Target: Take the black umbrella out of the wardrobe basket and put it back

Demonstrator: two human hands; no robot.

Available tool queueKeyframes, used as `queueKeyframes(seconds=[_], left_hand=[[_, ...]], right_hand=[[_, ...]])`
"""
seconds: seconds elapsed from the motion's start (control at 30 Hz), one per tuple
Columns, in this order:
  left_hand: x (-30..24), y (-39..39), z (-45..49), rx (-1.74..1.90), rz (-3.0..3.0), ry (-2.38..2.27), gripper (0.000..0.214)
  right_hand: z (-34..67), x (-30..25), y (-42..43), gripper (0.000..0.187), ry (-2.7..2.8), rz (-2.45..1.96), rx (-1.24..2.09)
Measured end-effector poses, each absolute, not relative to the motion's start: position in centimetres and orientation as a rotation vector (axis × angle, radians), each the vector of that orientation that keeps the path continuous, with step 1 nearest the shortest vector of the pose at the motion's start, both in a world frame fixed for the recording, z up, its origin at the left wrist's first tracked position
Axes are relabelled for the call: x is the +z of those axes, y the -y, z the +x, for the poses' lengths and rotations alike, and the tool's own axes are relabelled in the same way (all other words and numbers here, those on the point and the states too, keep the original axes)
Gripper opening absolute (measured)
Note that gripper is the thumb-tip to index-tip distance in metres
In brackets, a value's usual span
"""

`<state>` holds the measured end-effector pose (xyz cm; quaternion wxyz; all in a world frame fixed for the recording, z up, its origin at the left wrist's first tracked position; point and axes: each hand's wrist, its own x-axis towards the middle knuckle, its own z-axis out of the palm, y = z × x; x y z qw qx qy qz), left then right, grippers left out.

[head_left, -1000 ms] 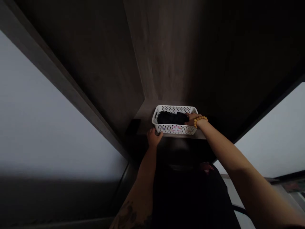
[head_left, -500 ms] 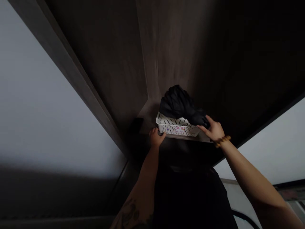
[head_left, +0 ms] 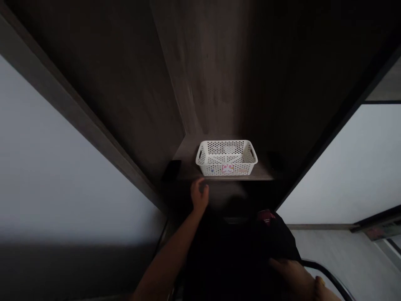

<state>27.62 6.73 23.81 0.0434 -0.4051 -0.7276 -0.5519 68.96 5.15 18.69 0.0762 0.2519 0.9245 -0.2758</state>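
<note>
A white perforated basket (head_left: 226, 157) with a small pink sticker on its front stands on a dark wooden shelf (head_left: 265, 174) inside a cabinet, and nothing lies in it. My left hand (head_left: 199, 195) hovers just below the shelf's front edge, off the basket, fingers loosely apart and holding nothing. My right hand (head_left: 293, 274) is low at the bottom right, gripping a black garment (head_left: 244, 251) that hangs as a dark mass in front of me. A bit of red (head_left: 265, 216) shows on the garment.
Dark wood cabinet walls rise on both sides of the shelf. A small dark object (head_left: 171, 170) sits at the shelf's left end. Pale walls lie left and right of the cabinet, and a black cord (head_left: 327, 274) runs along the floor at the bottom right.
My right hand lifted the black garment out of the basket and brought it down to the bottom right. My left hand let go of the basket's corner and dropped slightly.
</note>
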Motion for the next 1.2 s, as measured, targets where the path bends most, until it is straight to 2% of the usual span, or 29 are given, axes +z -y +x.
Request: queueKeyframes(seconds=[0.07, 0.13, 0.17, 0.23, 0.3, 0.37, 0.57, 0.73, 0.93, 1.07, 1.2], left_hand=[[24.5, -4.8, 32.8, -1.658, -1.731, 2.252, 0.028], [25.0, -2.9, 38.2, -1.387, -2.34, 2.303, 0.036], [25.0, -2.0, 40.6, -1.214, -2.546, 2.329, 0.042], [24.7, -0.3, 44.5, -0.835, -2.858, 2.382, 0.048], [23.9, 0.9, 47.0, -0.479, -3.009, 2.424, 0.054], [23.0, 1.7, 48.1, -0.318, -2.981, 2.47, 0.056], [22.2, 2.4, 47.9, -0.561, -2.89, 2.531, 0.047], [22.5, 2.4, 47.7, -0.802, -2.822, 2.532, 0.042], [23.9, 1.0, 46.8, -0.946, -2.719, 2.305, 0.037], [26.2, -1.3, 46.2, -1.14, -2.617, 2.022, 0.043], [28.5, -4.4, 46.7, -1.216, -2.53, 1.714, 0.061]], right_hand=[[69.7, 19.5, -6.8, 0.065, -2.831, 0.667, -0.853], [70.1, 21.6, -9.8, 0.077, -3.017, 0.63, -0.963], [70.2, 22.9, -11.7, 0.076, -3.169, 0.707, -1.006], [70.3, 25.2, -15.7, 0.074, -3.513, 1.346, -0.839], [70.2, 26.7, -19.5, 0.084, -3.568, 2.107, -0.481], [69.7, 27.0, -22.4, 0.094, -3.482, 2.47, -0.303], [66.2, 25.3, -24.3, 0.091, -3.514, 2.451, -0.48], [64.5, 25.3, -23.3, 0.081, -3.515, 2.535, -0.631], [64.0, 24.3, -22.4, 0.07, -3.606, 2.235, -0.959], [63.0, 22.5, -21.2, 0.069, -3.618, 2.065, -1.042], [61.7, 20.6, -19.9, 0.07, -3.585, 1.925, -1.221]])
